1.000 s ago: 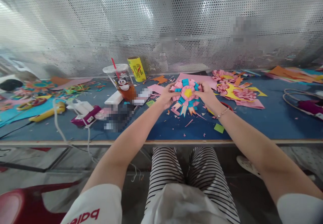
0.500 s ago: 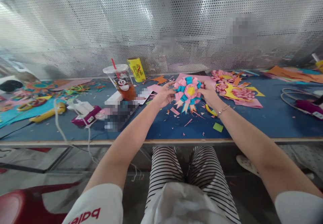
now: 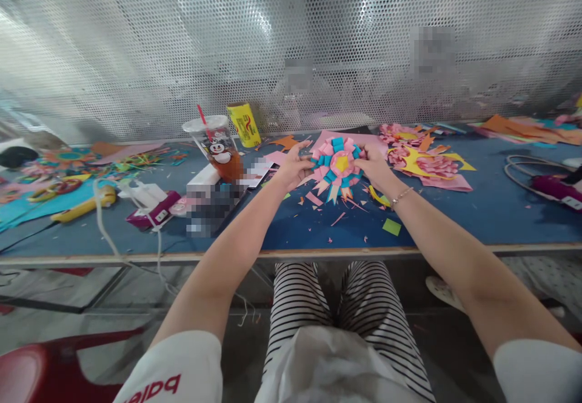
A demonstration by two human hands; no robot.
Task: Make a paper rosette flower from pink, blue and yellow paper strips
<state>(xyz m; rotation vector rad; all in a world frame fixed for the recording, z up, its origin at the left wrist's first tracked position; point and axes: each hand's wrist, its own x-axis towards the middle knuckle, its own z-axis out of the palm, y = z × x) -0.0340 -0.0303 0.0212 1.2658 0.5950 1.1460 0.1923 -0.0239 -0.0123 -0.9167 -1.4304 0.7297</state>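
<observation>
"Out over the middle of the desk [image 3: 295, 227], straight ahead of the striped trousers [image 3: 300, 294], that's the paper rosette [image 3: 340, 163], right?"

"Yes, set between two hands. A second ago both had its rim; now the left hand [image 3: 294, 166] has loosened off, its fingers spread right beside the left edge. Whether the tips touch, I can't tell."

"And the right hand [image 3: 375, 163]?"

"Same grip as before: pinching the right rim, thumb laid on the front, the other fingers mostly hidden behind. More shows now of that curved yellow piece [image 3: 377, 197] near the wrist."

"How do the arms [image 3: 243, 239] go?"

"Both stretched forward, angling inward from either side, a bracelet [image 3: 401, 197] on the right wrist."

"Which way's it facing?"

"Its yellow centre [image 3: 341, 163] looks back toward the trousers, and the tails [image 3: 333, 194] point to the near edge. The long axis runs from the top loops down through those tails, with little sideways lean."
</observation>
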